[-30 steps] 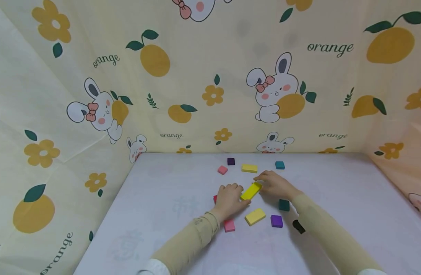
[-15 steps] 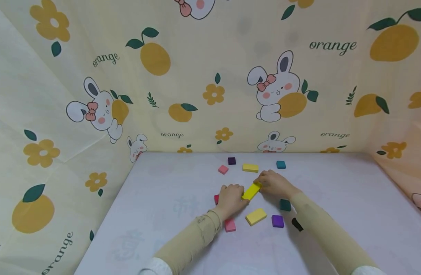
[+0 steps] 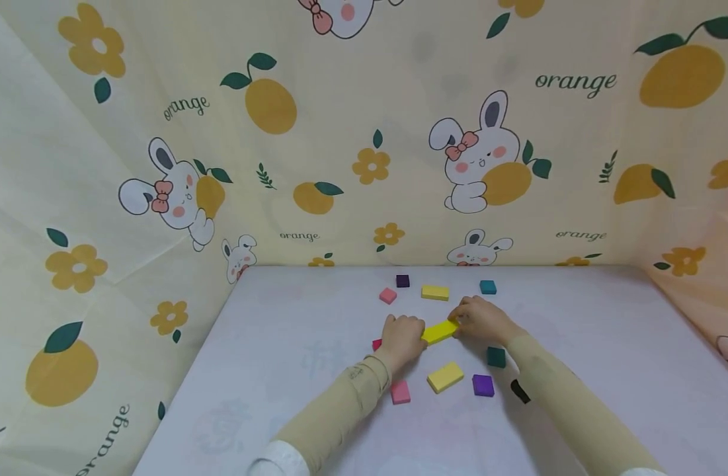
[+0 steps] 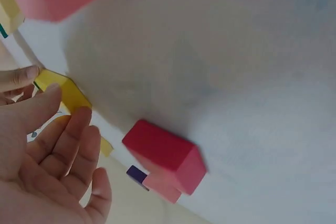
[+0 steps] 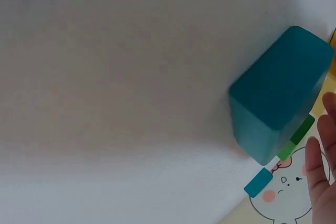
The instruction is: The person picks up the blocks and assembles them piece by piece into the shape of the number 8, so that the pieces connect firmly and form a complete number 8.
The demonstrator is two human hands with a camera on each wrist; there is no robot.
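Observation:
A bright yellow rectangular block (image 3: pixel 440 332) lies at a slant between my two hands near the middle of the table. My left hand (image 3: pixel 403 340) pinches its left end; in the left wrist view, thumb and fingertips sit on the yellow block (image 4: pixel 75 97). My right hand (image 3: pixel 483 320) grips the other end, and its fingertips show at the far end in the left wrist view. Only some fingers of the right hand (image 5: pixel 324 153) appear in the right wrist view. A red block (image 3: pixel 377 344) is partly hidden behind my left hand.
Nearer me lie a pink block (image 3: pixel 401 392), a pale yellow block (image 3: pixel 445 377), a purple block (image 3: pixel 483 385), a dark green block (image 3: pixel 496 357) and a black piece (image 3: pixel 520 391). Farther back are dark purple (image 3: pixel 403 281), pink (image 3: pixel 388 295), yellow (image 3: pixel 435 293) and teal (image 3: pixel 488 287) blocks.
The yellow block has turned from a steep slant to a flatter one. My right hand has closed its fingers on the far end, while the left hand has shifted slightly right.

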